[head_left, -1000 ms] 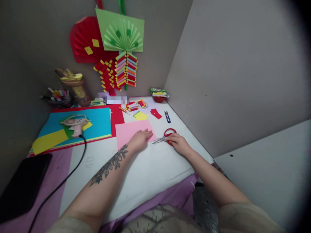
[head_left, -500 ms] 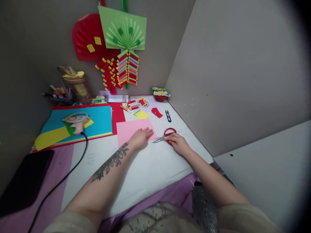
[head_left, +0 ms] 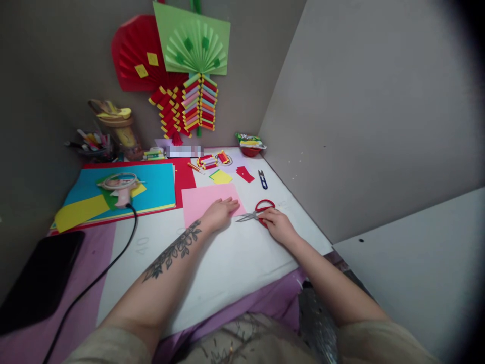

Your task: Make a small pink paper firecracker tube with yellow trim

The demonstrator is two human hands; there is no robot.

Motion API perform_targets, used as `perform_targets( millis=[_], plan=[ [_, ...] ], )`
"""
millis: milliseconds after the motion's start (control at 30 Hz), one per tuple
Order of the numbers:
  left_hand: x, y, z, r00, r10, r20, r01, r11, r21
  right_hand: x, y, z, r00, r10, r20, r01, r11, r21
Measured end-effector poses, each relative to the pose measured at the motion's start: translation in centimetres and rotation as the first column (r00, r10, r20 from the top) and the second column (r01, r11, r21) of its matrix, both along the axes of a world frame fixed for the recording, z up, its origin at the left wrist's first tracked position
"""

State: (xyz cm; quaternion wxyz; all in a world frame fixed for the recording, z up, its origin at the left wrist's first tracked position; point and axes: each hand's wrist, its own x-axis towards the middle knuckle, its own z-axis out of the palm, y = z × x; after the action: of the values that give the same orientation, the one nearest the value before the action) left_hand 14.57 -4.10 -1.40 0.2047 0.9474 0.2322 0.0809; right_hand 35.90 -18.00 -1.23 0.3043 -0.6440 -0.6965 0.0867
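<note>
A sheet of pink paper point(head_left: 197, 200) lies on the white table cover. Flat on its right part rests my left hand point(head_left: 222, 212), fingers stretched out toward the paper's right edge. Scissors with red handles point(head_left: 264, 203) lie just right of the paper, blades slightly apart and pointing left. My right hand point(head_left: 279, 223) has its fingers on the lower handle loop of the scissors, which hide part of that loop.
Blue thread snips point(head_left: 262, 180), red paper pieces point(head_left: 245, 174) and yellow paper point(head_left: 222, 176) lie beyond my hands. At left are blue sheets point(head_left: 159, 184), a pink glue gun point(head_left: 123, 196) with a black cord point(head_left: 113, 263), and a black tablet-like slab point(head_left: 41, 278). A wall borders the right side.
</note>
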Motion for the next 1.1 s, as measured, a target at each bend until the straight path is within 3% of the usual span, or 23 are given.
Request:
perform_targets(
  millis=[233,433,700,1100],
  plan=[
    [-0.1,0.3,-0.3,0.999,-0.02,0.044,0.02,1.0,-0.003,0.1,-0.3,0.2,1.0,0.01,0.024,-0.01,1.0,-0.002],
    [-0.5,0.5,0.4,0.987,0.016,0.158,-0.001,0.996,-0.094,0.1,-0.4,0.8,0.999,0.012,0.051,-0.012,1.0,-0.016],
    [-1.2,0.7,0.2,1.0,-0.024,0.003,0.024,0.999,-0.026,-0.4,0.2,1.2,0.998,0.028,0.062,-0.027,1.0,-0.013],
    [-1.2,0.8,0.1,0.999,-0.035,-0.033,0.034,0.999,-0.04,-0.1,-0.2,0.6,0.999,0.011,0.041,-0.01,1.0,-0.025]
  ],
)
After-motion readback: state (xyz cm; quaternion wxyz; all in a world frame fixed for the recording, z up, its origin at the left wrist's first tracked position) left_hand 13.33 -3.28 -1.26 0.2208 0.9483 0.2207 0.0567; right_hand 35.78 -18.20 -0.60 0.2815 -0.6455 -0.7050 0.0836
